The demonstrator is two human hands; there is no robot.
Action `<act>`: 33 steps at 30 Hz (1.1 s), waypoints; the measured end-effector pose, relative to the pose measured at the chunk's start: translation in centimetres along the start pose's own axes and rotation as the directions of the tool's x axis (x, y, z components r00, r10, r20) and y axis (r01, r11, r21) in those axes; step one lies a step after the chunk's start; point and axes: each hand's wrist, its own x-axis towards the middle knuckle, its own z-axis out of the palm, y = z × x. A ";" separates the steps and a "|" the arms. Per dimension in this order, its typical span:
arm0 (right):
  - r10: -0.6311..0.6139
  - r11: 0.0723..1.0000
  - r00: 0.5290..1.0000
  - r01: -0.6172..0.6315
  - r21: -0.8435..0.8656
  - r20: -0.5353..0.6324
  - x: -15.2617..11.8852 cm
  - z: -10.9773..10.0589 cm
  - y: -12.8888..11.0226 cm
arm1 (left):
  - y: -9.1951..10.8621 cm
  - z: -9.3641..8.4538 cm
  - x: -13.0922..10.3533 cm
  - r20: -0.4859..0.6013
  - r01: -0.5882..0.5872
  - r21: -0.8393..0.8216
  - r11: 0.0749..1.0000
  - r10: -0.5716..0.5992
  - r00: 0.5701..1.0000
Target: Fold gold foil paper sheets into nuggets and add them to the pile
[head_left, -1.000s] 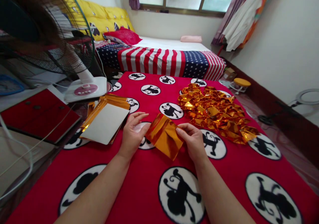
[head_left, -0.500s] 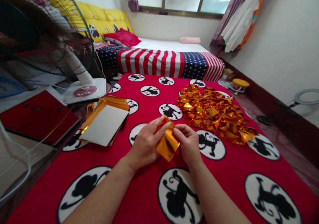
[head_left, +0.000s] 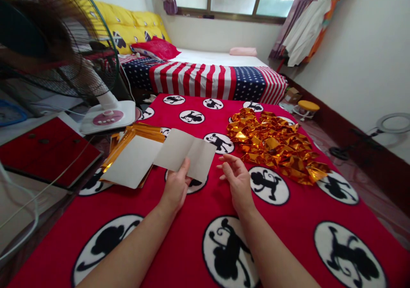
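Note:
Between the thumb and fingers of my left hand [head_left: 177,186] is a foil paper sheet [head_left: 188,151], its pale side up and a crease across its middle. The sheet's left edge reaches the stack of foil paper [head_left: 131,162], which has a pale sheet on top and gold edges showing round it. My right hand [head_left: 237,177] is just right of the held sheet, holding nothing, fingers apart and slightly curled. Beyond it lies a pile of folded gold foil pieces [head_left: 272,145]. All of this is over the red cloth [head_left: 179,254] with black monkey figures in white circles.
An electric fan [head_left: 107,113] stands at the left, near a dark red board [head_left: 48,151] and a white cable [head_left: 35,219]. A bed [head_left: 205,80] with a striped, starred cover is at the back. A yellow stool [head_left: 308,105] stands on the floor at right.
The gold foil that both hands held folded now lies opened flat in my left hand, pale side up. My right hand has let go, and the sheet has shifted left towards the stack.

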 end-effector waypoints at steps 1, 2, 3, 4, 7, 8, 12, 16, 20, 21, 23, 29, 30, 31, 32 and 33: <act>0.007 1.000 1.000 -0.007 0.012 0.007 0.0 0.1 -0.1 | 0.0 0.1 -0.2 0.007 0.019 -0.014 1.000 -0.019 1.000; 0.012 1.000 1.000 -0.012 0.022 0.006 0.0 0.2 -0.1 | -0.1 0.3 -0.4 0.020 0.042 -0.017 0.999 -0.042 0.999; 0.016 0.999 1.000 -0.016 0.032 -0.002 0.1 0.3 -0.1 | -0.3 0.3 -0.7 0.041 0.068 -0.012 0.998 -0.067 0.997; 0.017 0.999 1.000 -0.016 0.038 -0.012 0.1 0.2 -0.2 | -0.4 0.4 -0.8 0.070 0.098 0.001 0.995 -0.098 0.993; 0.002 1.000 0.999 0.000 0.025 -0.050 0.4 -0.3 -0.3 | -0.7 0.2 -1.1 0.126 0.160 0.062 0.985 -0.167 0.978; 0.001 1.000 0.999 0.000 0.015 -0.054 0.5 -0.6 -0.3 | -0.6 0.0 -1.0 0.115 0.159 0.075 0.984 -0.167 0.979; 0.135 0.991 0.990 -0.133 -0.034 0.050 1.1 -2.0 -0.6 | 1.0 -1.4 0.7 0.125 0.025 0.092 0.995 -0.037 0.991; 0.272 0.960 0.930 -0.243 -0.141 0.249 1.5 -2.5 -1.0 | 3.1 -2.8 2.8 0.184 -0.165 0.300 0.940 0.113 0.976; 0.325 0.933 0.880 -0.239 -0.270 0.346 1.6 -2.3 -1.3 | 3.5 -2.5 3.0 0.478 -0.408 0.595 0.692 0.103 0.872; 0.321 0.928 0.875 -0.215 -0.304 0.362 1.6 -2.3 -1.3 | 3.3 -2.3 2.8 0.554 -0.487 0.640 0.594 0.083 0.828; 0.275 0.915 0.885 -0.121 -0.385 0.376 1.7 -2.5 -1.1 | 2.7 -1.7 2.3 0.651 -0.609 0.686 0.399 0.039 0.758; 0.100 0.634 0.942 0.187 -0.750 0.320 1.9 -3.0 -1.2 | 1.7 -1.3 2.3 0.689 -0.679 0.712 0.179 0.008 0.725; 0.086 0.583 0.946 0.206 -0.786 0.312 1.9 -2.9 -1.3 | 1.6 -1.4 2.4 0.679 -0.666 0.720 0.195 0.000 0.734; 0.073 0.546 0.949 0.221 -0.808 0.308 1.8 -2.7 -1.3 | 1.5 -1.5 2.6 0.669 -0.653 0.727 0.211 -0.005 0.743; 0.059 0.520 0.950 0.233 -0.821 0.307 1.8 -2.5 -1.4 | 1.5 -1.6 2.8 0.661 -0.644 0.732 0.224 -0.006 0.750; 0.043 0.504 0.950 0.246 -0.828 0.309 1.7 -2.3 -1.3 | 1.4 -1.6 2.9 0.657 -0.638 0.734 0.235 -0.003 0.754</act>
